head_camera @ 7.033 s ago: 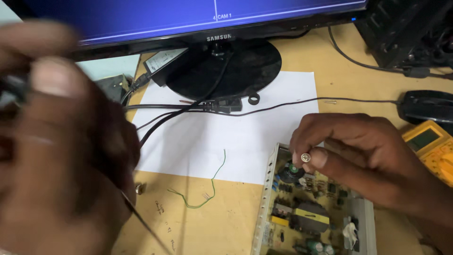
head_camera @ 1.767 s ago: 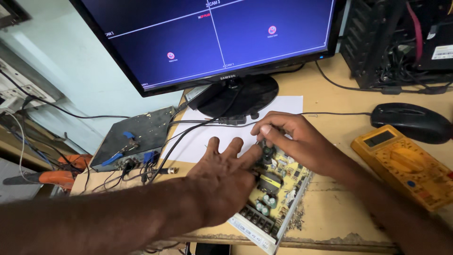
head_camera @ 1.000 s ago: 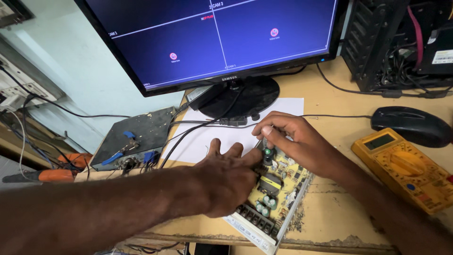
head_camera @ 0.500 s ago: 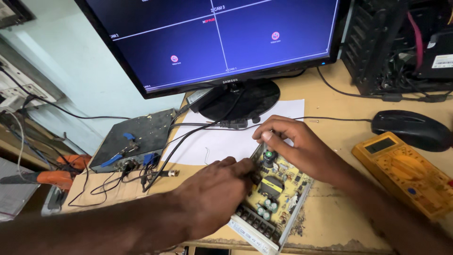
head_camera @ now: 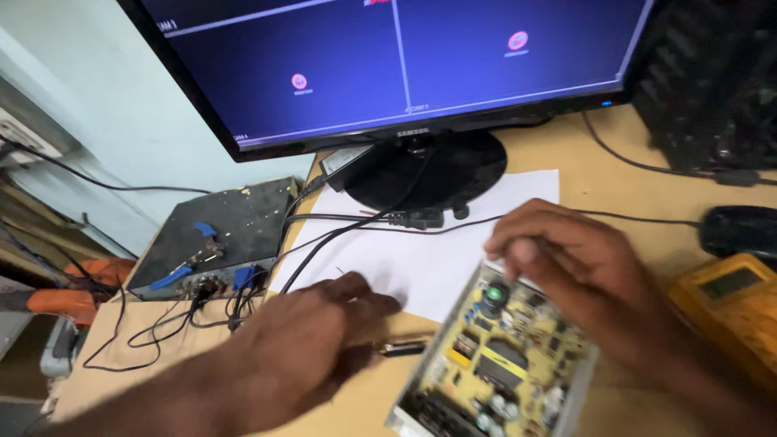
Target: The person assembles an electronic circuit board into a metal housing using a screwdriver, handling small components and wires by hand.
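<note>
A yellow circuit board [head_camera: 506,368] in a metal tray lies on the wooden table [head_camera: 623,146], lower right of centre. My right hand [head_camera: 571,267] rests on its far edge, fingers bent over the corner by a dark round capacitor [head_camera: 494,295]. My left hand [head_camera: 312,348] lies curled on the table just left of the board. A thin metal tool tip [head_camera: 403,347] pokes out from its fingers toward the board; blur hides the rest of the tool.
A monitor [head_camera: 388,65] on a round black stand [head_camera: 425,170] is behind a white paper sheet [head_camera: 421,259] crossed by black cables. A grey box [head_camera: 218,235] with wires sits left, orange-handled pliers [head_camera: 69,299] beyond it. A yellow multimeter [head_camera: 728,307], a black mouse [head_camera: 740,231] and a computer case [head_camera: 712,73] are at right.
My left hand has drawn back leftward off the board onto the table beside it. My right hand stays on the board's far edge. The view has moved closer and lower.
</note>
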